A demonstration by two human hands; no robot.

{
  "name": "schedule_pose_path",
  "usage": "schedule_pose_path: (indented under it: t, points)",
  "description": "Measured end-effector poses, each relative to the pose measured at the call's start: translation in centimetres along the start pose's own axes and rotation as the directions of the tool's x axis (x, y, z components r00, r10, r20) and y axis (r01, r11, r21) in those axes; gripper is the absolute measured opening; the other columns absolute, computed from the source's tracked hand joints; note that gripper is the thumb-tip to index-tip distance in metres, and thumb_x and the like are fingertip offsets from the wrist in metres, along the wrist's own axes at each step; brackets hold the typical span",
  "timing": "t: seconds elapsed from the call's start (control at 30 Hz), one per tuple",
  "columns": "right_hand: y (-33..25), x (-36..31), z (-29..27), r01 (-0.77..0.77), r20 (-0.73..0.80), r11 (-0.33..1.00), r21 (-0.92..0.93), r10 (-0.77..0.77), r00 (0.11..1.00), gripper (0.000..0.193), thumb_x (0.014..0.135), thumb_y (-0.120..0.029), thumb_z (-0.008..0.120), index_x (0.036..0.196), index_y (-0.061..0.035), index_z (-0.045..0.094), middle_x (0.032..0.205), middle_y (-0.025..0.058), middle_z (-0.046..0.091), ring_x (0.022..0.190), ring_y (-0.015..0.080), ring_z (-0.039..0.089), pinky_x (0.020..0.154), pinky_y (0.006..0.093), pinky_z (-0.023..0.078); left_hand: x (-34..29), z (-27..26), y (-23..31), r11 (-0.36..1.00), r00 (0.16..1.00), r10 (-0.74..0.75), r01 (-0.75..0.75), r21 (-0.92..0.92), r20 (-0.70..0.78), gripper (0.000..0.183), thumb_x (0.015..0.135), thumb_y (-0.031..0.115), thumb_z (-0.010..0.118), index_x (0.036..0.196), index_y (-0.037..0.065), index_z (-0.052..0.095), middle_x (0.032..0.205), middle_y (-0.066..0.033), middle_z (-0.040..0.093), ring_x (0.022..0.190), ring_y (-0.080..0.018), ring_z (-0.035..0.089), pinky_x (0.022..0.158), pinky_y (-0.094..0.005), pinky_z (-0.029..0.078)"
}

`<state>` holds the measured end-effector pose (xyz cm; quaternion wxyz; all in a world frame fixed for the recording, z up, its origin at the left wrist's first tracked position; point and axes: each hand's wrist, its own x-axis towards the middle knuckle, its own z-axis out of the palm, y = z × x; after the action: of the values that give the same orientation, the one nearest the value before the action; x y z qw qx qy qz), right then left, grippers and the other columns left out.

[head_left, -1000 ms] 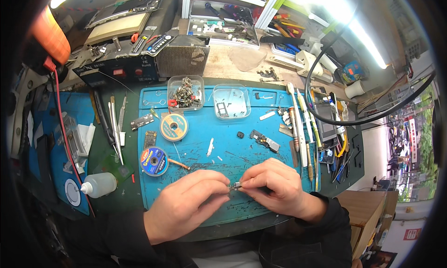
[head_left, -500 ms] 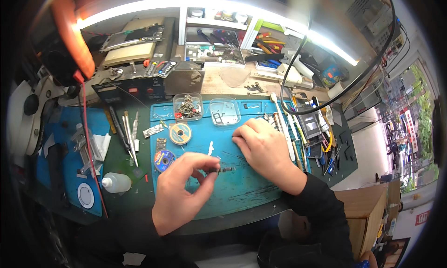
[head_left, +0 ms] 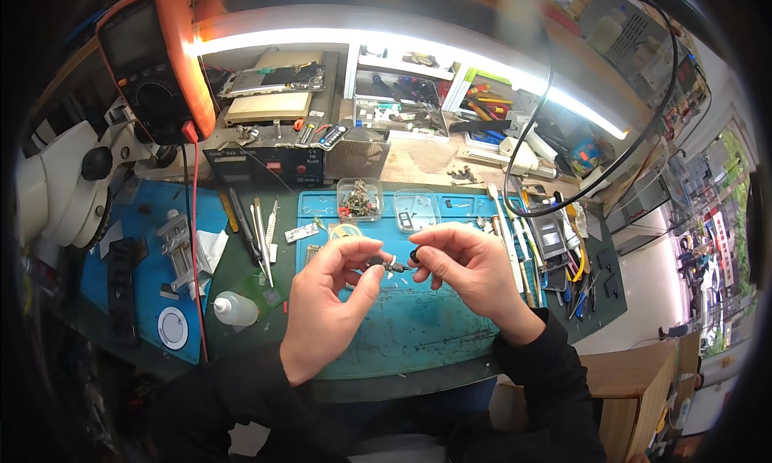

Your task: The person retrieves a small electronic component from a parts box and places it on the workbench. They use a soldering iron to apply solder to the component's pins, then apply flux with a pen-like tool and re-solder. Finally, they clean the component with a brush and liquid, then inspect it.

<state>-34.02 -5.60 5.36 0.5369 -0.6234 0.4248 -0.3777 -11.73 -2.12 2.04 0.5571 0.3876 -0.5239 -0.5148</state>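
Observation:
In the middle, over the blue mat (head_left: 426, 338), both hands work close together. My left hand (head_left: 326, 306) pinches a small dark part with a thin, ribbed metallic end (head_left: 394, 265) that sticks out toward the right. Thumb and forefinger of my right hand (head_left: 478, 274) close on a small round black piece (head_left: 414, 256), right at the tip of that end. Whether the two pieces touch is too small to tell. Small white bits lie on the mat just below. Behind my left fingers, a spool (head_left: 346, 231) is partly hidden.
Beyond the hands stand a clear box of small metal parts (head_left: 359, 202) and another clear box (head_left: 428, 210) holding dark pieces. Brushes (head_left: 505, 242) and tools lie right. Tweezers (head_left: 261, 246), a squeeze bottle (head_left: 236, 309) and a metal clamp (head_left: 185, 254) lie left, below an orange multimeter (head_left: 145, 65).
My right hand has come from over the mat to my left fingertips, and a round black piece now shows in its pinch. The view has shifted, bringing the multimeter into fuller sight.

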Motion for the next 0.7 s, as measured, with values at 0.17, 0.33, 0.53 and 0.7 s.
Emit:
schedule_pose_path:
  t: [0.17,0.33,0.53,0.7]
  points:
    - [0.9,-0.5,-0.2,0.036,0.003,0.998,0.055,-0.036,0.999,0.020,0.109,-0.006,0.066,0.126,0.0032,0.072,0.109,0.0107,0.078,0.095,0.0151,0.076,0.078,0.0270,0.060,0.2,-0.2,0.4,0.998,0.996,-0.050,0.047,0.043,0.070,0.029,0.103,-0.005,0.064,0.132,-0.003,0.061,0.123,-0.0116,0.070,0.113,-0.0137,0.068,0.096,-0.0283,0.055]
    - [0.7,-0.8,0.1,0.025,0.009,0.998,0.053,-0.026,1.000,0.021,0.109,-0.005,0.065,0.127,0.0027,0.071,0.109,0.0110,0.078,0.094,0.0154,0.077,0.077,0.0265,0.060,0.0,-0.3,0.6,0.996,0.995,-0.056,0.050,0.071,0.088,0.029,0.103,-0.006,0.064,0.132,-0.003,0.061,0.123,-0.0116,0.070,0.114,-0.0147,0.068,0.097,-0.0291,0.055]
    - [1.1,-1.0,0.2,0.017,0.030,0.998,0.057,-0.018,0.999,0.022,0.108,-0.010,0.068,0.126,-0.0001,0.074,0.110,0.0079,0.078,0.095,0.0134,0.077,0.077,0.0261,0.058,0.0,-0.2,-0.1,0.998,0.998,0.009,-0.012,0.063,0.055,0.027,0.100,-0.002,0.069,0.128,-0.003,0.067,0.118,-0.0112,0.074,0.102,-0.0129,0.073,0.085,-0.0274,0.060]
    - [0.7,-1.2,0.4,-0.002,0.039,1.000,-0.012,0.003,0.999,0.021,0.106,-0.009,0.069,0.124,0.0015,0.075,0.108,0.0077,0.079,0.095,0.0133,0.078,0.080,0.0267,0.059,0.0,-0.2,-0.2,0.997,0.998,0.012,-0.017,0.076,0.057,0.028,0.100,-0.003,0.069,0.128,-0.003,0.068,0.118,-0.0110,0.074,0.101,-0.0129,0.073,0.085,-0.0272,0.060]
